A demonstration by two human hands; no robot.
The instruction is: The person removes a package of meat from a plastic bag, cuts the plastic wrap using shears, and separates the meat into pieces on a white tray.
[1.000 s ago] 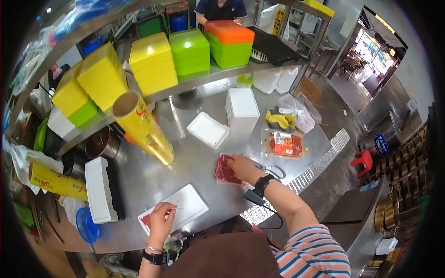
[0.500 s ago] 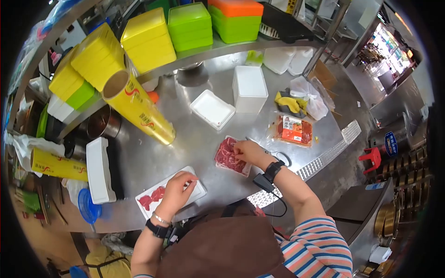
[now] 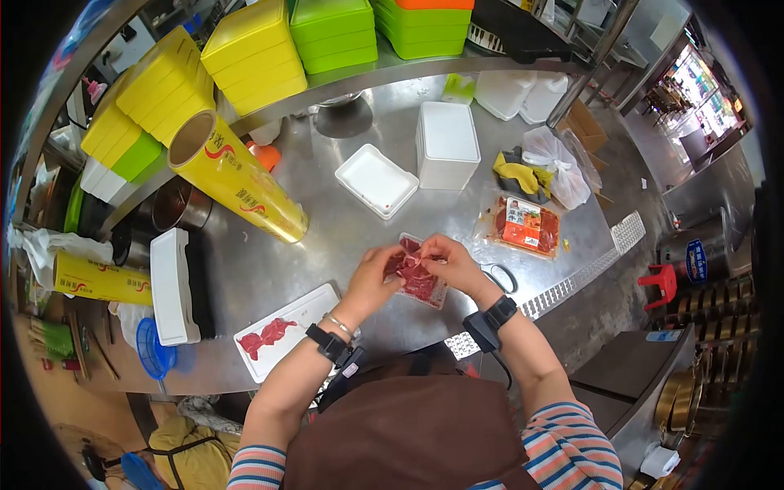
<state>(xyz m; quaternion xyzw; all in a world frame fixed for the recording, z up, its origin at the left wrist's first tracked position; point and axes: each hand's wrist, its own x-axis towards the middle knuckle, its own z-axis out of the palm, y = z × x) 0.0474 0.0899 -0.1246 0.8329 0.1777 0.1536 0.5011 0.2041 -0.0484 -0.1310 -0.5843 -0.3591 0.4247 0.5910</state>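
Note:
Over a small white tray of sliced raw red meat (image 3: 423, 287), both of my hands meet with fingertips pinched. My left hand (image 3: 369, 282) grips the left side of a thin meat slice (image 3: 410, 263). On the slice's other side, my right hand (image 3: 451, 265) has it between thumb and fingers. My hands partly cover the meat below. To the left, a longer white tray (image 3: 310, 312) holds several raw meat slices (image 3: 266, 336) at its left end; my left forearm hides part of its rim.
Farther back lie an empty white tray (image 3: 377, 175) and a stack of white trays (image 3: 449, 147). A packaged meat tray (image 3: 527, 227) and scissors (image 3: 502, 278) are at right. A yellow film roll (image 3: 241, 184) stands tilted at left. Yellow boxes (image 3: 253, 57) line the shelf.
My left hand has moved from the long tray rightward to the meat tray and joined my right hand on a slice. The view has shifted slightly.

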